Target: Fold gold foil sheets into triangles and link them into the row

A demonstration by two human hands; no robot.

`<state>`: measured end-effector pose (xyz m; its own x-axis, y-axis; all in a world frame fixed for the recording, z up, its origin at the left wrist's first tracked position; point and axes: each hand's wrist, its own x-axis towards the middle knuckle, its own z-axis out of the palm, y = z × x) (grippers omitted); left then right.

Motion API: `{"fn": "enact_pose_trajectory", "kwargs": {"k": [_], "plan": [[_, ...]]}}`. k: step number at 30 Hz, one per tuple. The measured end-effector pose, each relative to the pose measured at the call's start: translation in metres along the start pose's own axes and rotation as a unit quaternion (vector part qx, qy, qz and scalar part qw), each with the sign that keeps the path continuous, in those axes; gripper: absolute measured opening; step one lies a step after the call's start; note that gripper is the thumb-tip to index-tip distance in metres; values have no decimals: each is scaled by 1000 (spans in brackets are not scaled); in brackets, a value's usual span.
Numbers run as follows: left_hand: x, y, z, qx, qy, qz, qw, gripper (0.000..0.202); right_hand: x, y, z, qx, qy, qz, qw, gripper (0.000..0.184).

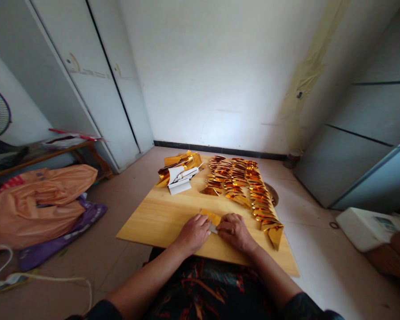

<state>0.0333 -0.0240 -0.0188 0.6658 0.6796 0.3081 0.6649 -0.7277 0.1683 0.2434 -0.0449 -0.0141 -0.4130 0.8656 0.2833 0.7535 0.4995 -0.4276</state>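
Both hands rest on a low wooden board [160, 218] and press a small gold foil sheet [212, 217] between them. My left hand [194, 232] has its fingers curled down on the sheet's left side. My right hand [234, 230] pinches the sheet's right side, where a silvery underside shows. Rows of folded gold foil pieces [243, 184] lie in several lines across the board's far and right parts. A loose pile of unfolded gold and white sheets [180, 171] sits at the board's far left.
An orange plastic bag [40, 204] and purple cloth lie on the tiled floor at left, with a white cord in front. White cabinet doors [96, 89] stand behind. A white box [366, 226] lies at right. A small tin [291, 159] stands by the wall.
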Motion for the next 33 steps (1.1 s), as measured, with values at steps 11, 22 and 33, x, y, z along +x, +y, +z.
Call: {"fn": "enact_pose_trajectory", "kwargs": {"k": [11,22,33], "plan": [[2,2,-4,-40,13,-26,999,19,16,-15,2,-19,1,71,997,13],[3,2,1,-58,34,-47,997,18,24,-14,11,-11,7,132,991,9],[8,4,4,-73,54,-78,993,13,26,-18,15,-18,23,165,986,6]]}}
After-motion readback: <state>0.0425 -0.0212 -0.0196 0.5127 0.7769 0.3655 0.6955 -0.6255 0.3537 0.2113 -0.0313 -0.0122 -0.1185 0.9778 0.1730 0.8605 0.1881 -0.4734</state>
